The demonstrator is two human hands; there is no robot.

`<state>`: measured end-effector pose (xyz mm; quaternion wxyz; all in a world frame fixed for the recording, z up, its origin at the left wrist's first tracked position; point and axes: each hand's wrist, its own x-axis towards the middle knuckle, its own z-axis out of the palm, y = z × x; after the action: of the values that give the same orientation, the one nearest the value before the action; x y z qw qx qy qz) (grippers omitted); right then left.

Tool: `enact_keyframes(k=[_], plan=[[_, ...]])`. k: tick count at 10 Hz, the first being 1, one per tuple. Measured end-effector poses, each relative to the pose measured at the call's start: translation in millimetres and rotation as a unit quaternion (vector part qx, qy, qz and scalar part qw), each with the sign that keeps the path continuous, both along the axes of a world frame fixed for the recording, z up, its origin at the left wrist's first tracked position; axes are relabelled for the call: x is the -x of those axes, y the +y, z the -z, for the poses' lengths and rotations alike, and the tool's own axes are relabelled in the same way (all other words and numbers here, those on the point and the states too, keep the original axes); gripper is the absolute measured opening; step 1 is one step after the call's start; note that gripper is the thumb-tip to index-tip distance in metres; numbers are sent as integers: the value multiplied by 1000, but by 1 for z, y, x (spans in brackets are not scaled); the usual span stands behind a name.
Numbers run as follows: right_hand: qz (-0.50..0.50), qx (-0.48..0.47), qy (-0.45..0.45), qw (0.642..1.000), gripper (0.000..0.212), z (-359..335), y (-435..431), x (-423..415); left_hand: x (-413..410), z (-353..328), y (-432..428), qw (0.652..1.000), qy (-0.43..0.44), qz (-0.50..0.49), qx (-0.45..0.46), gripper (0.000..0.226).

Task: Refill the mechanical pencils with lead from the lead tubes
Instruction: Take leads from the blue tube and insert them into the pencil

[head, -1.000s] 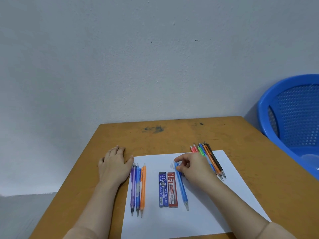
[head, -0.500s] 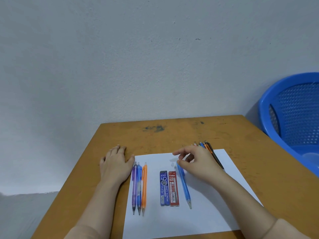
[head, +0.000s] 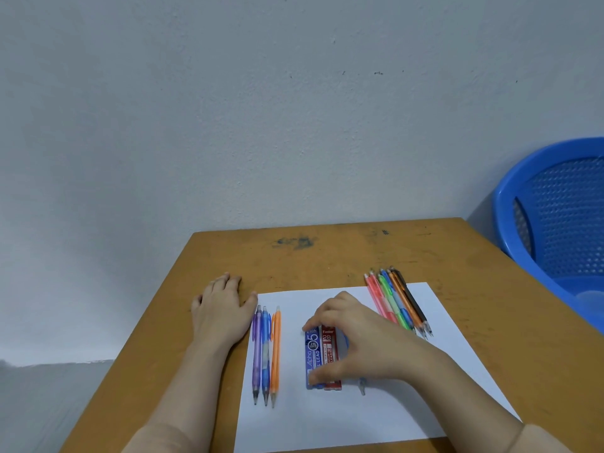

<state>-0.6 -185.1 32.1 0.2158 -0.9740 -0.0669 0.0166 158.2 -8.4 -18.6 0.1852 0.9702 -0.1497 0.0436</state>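
Note:
Two lead tubes lie side by side on a white sheet of paper (head: 327, 420): a blue lead tube (head: 312, 351) and a red lead tube (head: 328, 348). My right hand (head: 366, 341) arches over them, with a fingertip at the blue tube's far end and the thumb at its near end, pinching it lengthwise. A light blue mechanical pencil lies under this hand; only its tip (head: 362, 387) shows. Purple (head: 256, 354), blue (head: 266, 354) and orange (head: 276, 354) pencils lie in a row on the left. My left hand (head: 222, 308) rests flat on the table beside them.
A bunch of several coloured pencils (head: 395, 302) lies at the paper's far right corner. The wooden table (head: 327, 253) stands against a grey wall. A blue plastic basket (head: 555, 207) stands off the table's right side.
My right hand has left the top of the light blue pencil and moved left and nearer, onto the blue lead tube. The pencil bunch is uncovered. My left hand has stayed put.

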Motion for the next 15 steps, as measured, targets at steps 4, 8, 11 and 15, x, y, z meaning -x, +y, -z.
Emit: enact_keyframes(k=[4, 8, 11, 15], plan=[[-12, 11, 10, 1000, 72, 6, 5, 1, 0, 0, -1, 1000, 3, -4, -2, 60], [8, -75, -96, 993, 75, 2, 3, -3, 3, -4, -4, 999, 13, 2, 42, 55], [64, -90, -235, 966, 75, 9, -2, -10, 31, -31, -18, 973, -90, 63, 204, 41], [107, -93, -315, 938, 72, 13, -5, -15, 86, -38, -46, 888, 5, 195, 416, 21]])
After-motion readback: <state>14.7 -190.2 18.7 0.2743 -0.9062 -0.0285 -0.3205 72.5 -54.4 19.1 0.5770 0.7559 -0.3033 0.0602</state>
